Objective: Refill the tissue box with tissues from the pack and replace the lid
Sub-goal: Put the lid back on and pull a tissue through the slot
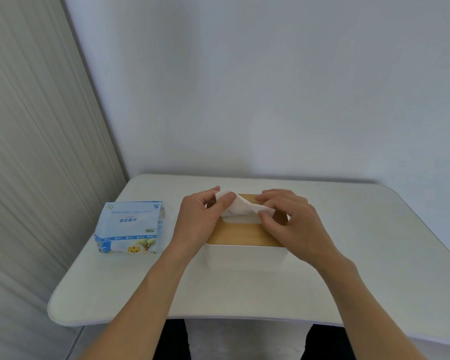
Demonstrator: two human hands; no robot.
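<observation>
A white tissue box [246, 257] stands in the middle of the table with its wooden lid [240, 234] seated on top. A white tissue [240, 207] sticks up through the lid's slot. My left hand [200, 219] pinches the tissue's left corner between thumb and fingers. My right hand [294, 219] pinches its right end, above the lid's right part. The blue and white tissue pack [130, 228] lies flat on the table to the left of the box, apart from both hands.
The white table [374, 255] has rounded corners and stands against a pale wall. A ribbed grey curtain [37, 178] hangs along the left. The table's front edge runs just above my dark trousers [172, 339].
</observation>
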